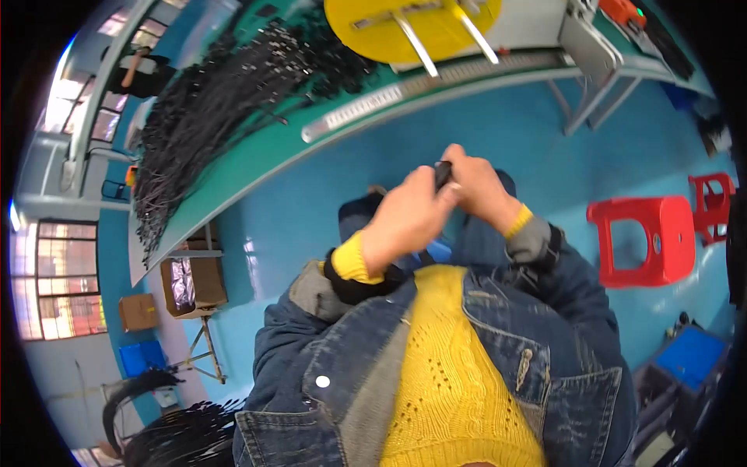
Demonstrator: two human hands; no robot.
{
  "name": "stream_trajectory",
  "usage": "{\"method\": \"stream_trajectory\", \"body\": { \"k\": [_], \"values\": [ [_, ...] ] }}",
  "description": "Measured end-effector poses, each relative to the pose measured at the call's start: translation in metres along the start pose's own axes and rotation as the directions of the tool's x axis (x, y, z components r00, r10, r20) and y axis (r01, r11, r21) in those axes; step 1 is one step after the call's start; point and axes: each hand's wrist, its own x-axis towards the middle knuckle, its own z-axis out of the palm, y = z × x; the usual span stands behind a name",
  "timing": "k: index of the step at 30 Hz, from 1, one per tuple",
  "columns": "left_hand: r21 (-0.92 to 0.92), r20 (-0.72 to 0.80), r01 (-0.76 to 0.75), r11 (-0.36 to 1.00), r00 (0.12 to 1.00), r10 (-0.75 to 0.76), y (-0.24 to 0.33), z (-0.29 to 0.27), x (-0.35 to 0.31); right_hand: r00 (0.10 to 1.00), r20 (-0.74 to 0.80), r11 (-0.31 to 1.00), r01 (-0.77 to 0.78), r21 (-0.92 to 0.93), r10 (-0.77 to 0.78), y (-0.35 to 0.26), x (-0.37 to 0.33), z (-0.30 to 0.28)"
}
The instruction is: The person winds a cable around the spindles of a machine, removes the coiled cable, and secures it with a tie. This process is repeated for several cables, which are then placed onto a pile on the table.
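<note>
Pinching small black plastic-looking piece [443, 176] | L hand [411, 212]: pinching, pc to its R | R hand [481, 185]: curled round it, pc to its L | visible axis approx. fore-aft | both touching, neither nearer | loc: above glossy blue floor [545, 140]

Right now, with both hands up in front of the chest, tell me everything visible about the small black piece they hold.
The small black piece is short, dark and perhaps plastic, though too small to be sure. It sits between the fingers of the left hand and the right hand, both apparently touching it. Its visible part runs roughly up and down in the picture. It is held clear of the green tabletop. Fingers cover much of it, so its full shape and any attached parts cannot be told.
</note>
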Motion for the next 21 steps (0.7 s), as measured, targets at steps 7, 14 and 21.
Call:
{"method": "stream_trajectory", "body": {
  "k": [7,14,21],
  "values": [
    [-0.829,0.56,0.517,-0.215,0.774,-0.297,-0.032,0.012,-0.026,0.991,0.104,0.984,0.06,0.169,-0.079,-0.012,0.0,0.048],
    [-0.554,0.832,0.831,-0.046,0.551,-0.064,-0.055,0.025,-0.036,0.87,0.475,0.977,0.192,-0.09,-0.128,-0.039,-0.003,0.025],
    [-0.705,0.699,0.709,0.001,0.695,0.167,-0.049,0.027,-0.044,0.886,0.463,0.918,-0.193,0.346,0.012,-0.016,-0.014,0.046]
  ]
}}
